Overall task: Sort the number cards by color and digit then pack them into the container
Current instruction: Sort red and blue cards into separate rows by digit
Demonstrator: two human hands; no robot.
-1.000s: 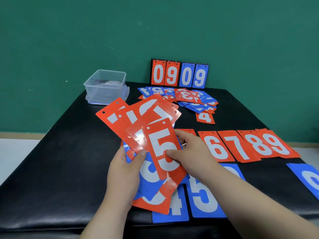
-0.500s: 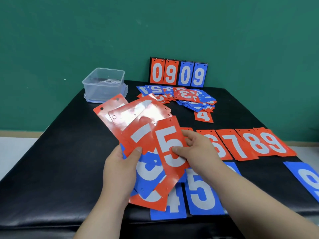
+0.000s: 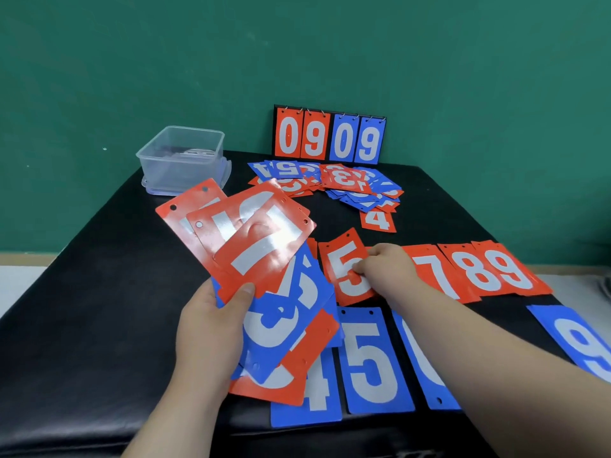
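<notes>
On the far left corner of the black padded table (image 3: 82, 292) stood one clear square plastic container (image 3: 180, 160), open at the top, with something grey and dark lying in its bottom that was too blurred to name; no number card could be seen in it. Nearer and just to its right, the left hand (image 3: 211, 328) gripped a fanned bundle of red and blue plastic number cards (image 3: 251, 233) above the table, thumb pressed on the top red card and fingers curled beneath; how many cards it held could not be counted. Below that bundle, a near row of four blue cards lay flat on the table: a blue 4 card (image 3: 314, 401), a blue 5 card (image 3: 373, 358), a blue card partly hidden by the right forearm (image 3: 420, 368), and, well apart at the right edge, a blue 9 card (image 3: 582, 342). At the back, a black flip scoreboard (image 3: 330, 135) stood upright showing four cards, two red and two blue, reading 0 9 0 9. Before it lay a loose heap of mixed red and blue cards (image 3: 330, 185), with one red 4 card (image 3: 378, 220) at its near edge. In the middle row, the right hand (image 3: 388, 269) pinched a red 5 card (image 3: 344, 259) with curled fingertips, low over the table. Right of that hand lay three more: a red 7 card (image 3: 433, 276), a red 8 card (image 3: 476, 271) and a red 9 card (image 3: 509, 269), overlapping at their edges.
</notes>
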